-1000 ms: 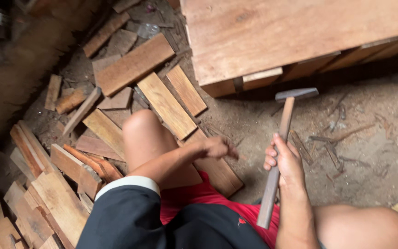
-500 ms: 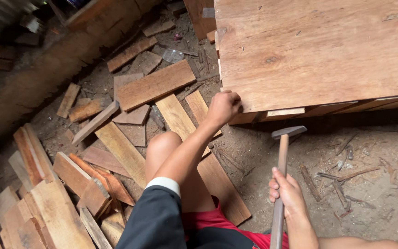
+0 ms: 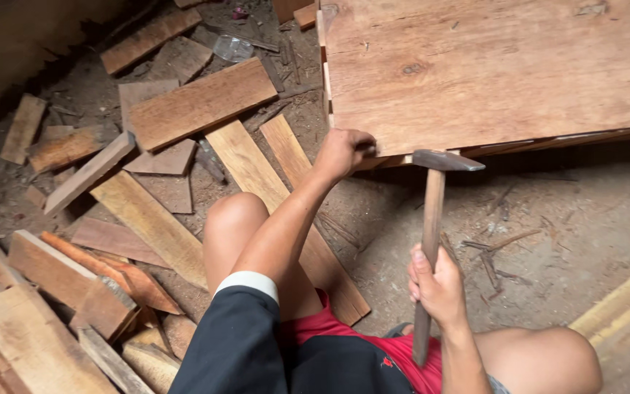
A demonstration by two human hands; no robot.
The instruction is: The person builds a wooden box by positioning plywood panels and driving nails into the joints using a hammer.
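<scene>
Hammer (image 3: 432, 219) with the dark metal head and long wooden handle is up now, its head right next to the near edge of the big flat reddish-brown wooden panel (image 3: 504, 66), whereas half a second ago it sat lower and further off to the right. Right hand (image 3: 437, 283) is clenched round the lower part of the handle, shaft nearly upright. Left hand (image 3: 344, 152) has come up off the lap area from a second ago and is now parked at the panel's near corner, fingers pinched together on something tiny against the edge, too small for me to say what, could be a nail but can't tell. So both hands have closed in on the same spot of that edge, and to me that reads like lining up a strike. Around it: loads of scattered offcut wooden planks (image 3: 198, 102) lying flat on the dirt floor (image 3: 548, 219) to the left, a stack of chunkier brown wood blocks (image 3: 52, 277) at the lower left, pale yellowish boards (image 3: 621, 306) poking in at the lower right, bits of twig and splinter on the ground under the hammer. Bare knee (image 3: 235, 219) sits just below the left arm, so it's tight there, and the pinching fingers are really close to the hammer head
</scene>
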